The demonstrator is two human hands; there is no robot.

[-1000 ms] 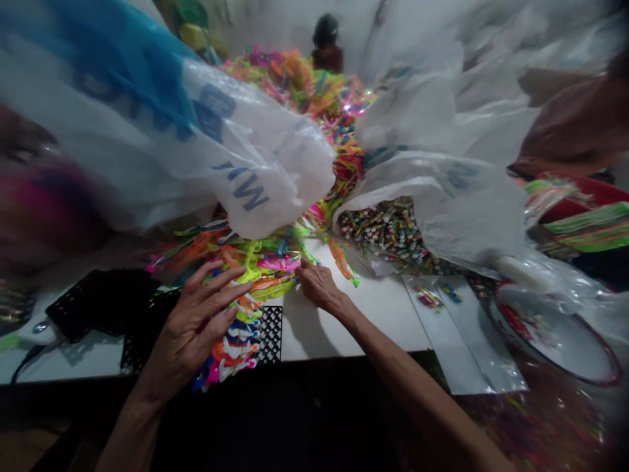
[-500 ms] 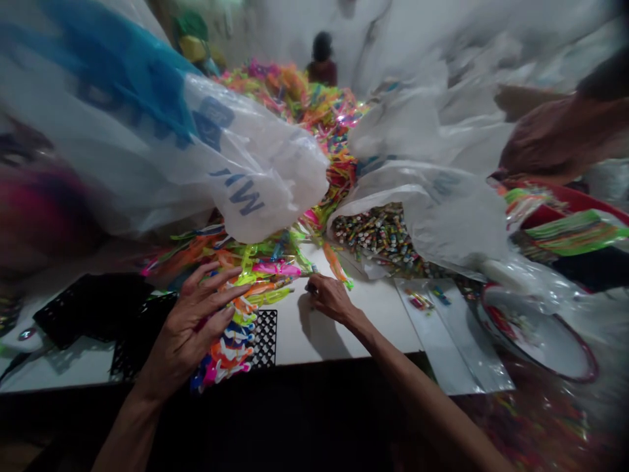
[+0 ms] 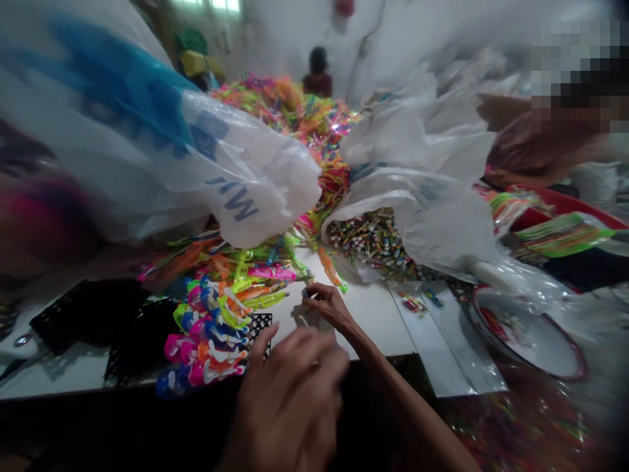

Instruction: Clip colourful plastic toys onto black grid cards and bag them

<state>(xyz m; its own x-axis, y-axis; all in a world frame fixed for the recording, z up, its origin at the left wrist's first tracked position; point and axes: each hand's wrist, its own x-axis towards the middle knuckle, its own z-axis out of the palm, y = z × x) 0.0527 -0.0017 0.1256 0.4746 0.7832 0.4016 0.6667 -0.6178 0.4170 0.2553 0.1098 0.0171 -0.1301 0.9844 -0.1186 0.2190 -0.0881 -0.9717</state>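
Observation:
My right hand [image 3: 328,305] is above the white tabletop [image 3: 358,321], thumb and fingers pinched on a small greyish piece [image 3: 305,294] too tiny to name. My left hand [image 3: 295,387] hangs close to the camera at the table's front edge, its fingers bent and smeared by motion; whether it holds anything is hidden. Left of both hands, several bright plastic pieces [image 3: 209,334] in blue, pink, orange and white stand in rows on a black perforated rack [image 3: 263,323]. Beyond them lies a loose heap of neon plastic pieces [image 3: 268,272].
A white bag [image 3: 275,177] bulges over the table's left side. An opened sack [image 3: 442,223] spills small multicoloured cylinders [image 3: 371,236]. On the right are clear plastic bags [image 3: 442,347] and a red-rimmed basin [image 3: 545,347]. Black racks [image 3: 88,314] lie left. Other people [image 3: 317,82] sit behind and at right.
My left hand has swung right and toward me, away from the racked plastic pieces, which now show in full. The right hand stays near the same spot, still pinching.

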